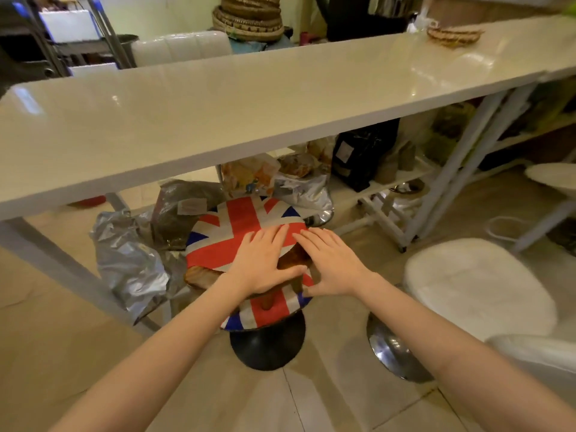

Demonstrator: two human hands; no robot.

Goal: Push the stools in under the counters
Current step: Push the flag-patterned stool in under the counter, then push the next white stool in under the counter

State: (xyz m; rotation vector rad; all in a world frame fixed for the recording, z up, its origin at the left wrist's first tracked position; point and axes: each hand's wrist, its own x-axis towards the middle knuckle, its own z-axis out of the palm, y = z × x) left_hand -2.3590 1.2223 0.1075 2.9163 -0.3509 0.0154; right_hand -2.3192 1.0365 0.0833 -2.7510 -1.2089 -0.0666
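Glossy counter above round flag-print stool

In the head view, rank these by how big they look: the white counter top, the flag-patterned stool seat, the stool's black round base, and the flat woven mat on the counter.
1. White counter top
2. Flag-patterned stool seat
3. Black round base
4. Flat woven mat, though it lies farthest away

Two bare forearms show, no sleeves visible. The left hand wears nothing. The right hand likewise.
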